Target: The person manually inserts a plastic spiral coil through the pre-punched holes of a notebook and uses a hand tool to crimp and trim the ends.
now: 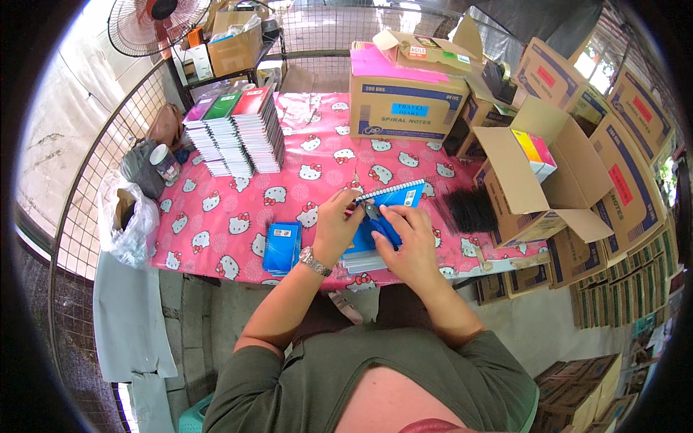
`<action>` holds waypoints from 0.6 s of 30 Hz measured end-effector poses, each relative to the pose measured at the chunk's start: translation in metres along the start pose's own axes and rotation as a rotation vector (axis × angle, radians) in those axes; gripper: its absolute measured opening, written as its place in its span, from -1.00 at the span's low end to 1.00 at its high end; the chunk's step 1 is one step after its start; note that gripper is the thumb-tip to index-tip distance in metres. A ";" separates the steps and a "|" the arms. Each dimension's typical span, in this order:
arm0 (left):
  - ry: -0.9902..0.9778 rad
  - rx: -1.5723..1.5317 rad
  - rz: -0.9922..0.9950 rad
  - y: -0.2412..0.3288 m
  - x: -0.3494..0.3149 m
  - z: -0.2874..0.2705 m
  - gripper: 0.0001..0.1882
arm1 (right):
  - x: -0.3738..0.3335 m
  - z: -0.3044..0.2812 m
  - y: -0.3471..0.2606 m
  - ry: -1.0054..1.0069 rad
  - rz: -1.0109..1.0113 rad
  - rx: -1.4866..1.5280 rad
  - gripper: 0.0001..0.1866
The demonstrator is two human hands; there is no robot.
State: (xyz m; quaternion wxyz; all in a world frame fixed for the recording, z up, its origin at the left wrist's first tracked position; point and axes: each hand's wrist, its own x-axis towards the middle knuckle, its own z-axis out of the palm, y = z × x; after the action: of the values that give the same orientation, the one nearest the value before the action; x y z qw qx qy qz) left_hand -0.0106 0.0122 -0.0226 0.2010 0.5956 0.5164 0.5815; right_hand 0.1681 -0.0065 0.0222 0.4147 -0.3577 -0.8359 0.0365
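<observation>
My left hand [337, 226], with a metal watch on its wrist, pinches at the left end of the spiral binding on a blue notebook [411, 195]. In my right hand [413, 242] is a pair of blue-handled pliers [385, 227]. Their jaws meet the coil end beside my left fingertips; the exact bite is too small to tell. The notebook is tilted over a stack of blue notebooks [367, 262] at the near table edge. Left of my left wrist lies a smaller pile of blue notebooks [281, 247].
Tall notebook stacks [234, 133] stand at the back left of the pink-covered table [238, 224]. Black spiral coils [471, 209] lie to the right, beside an open carton [512, 184]. A closed carton [408, 105] sits behind. A plastic bag [128, 227] rests at the left edge.
</observation>
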 end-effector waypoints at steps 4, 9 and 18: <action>0.084 0.111 0.129 0.015 -0.008 -0.003 -0.78 | -0.008 0.003 0.010 -0.375 0.762 1.121 -0.55; 0.226 0.372 0.401 0.043 0.011 -0.048 -0.84 | -0.020 0.001 0.036 -0.021 0.284 0.500 -0.50; -0.399 1.176 -0.273 -0.091 0.005 -0.106 -0.82 | -0.138 0.087 0.174 -0.514 0.612 0.079 -0.49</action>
State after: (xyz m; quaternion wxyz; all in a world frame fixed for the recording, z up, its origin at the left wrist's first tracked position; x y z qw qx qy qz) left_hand -0.1418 0.0134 -0.0703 0.0047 0.6322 0.7733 0.0477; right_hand 0.2594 0.0563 -0.1886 0.1758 -0.5531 -0.7652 0.2787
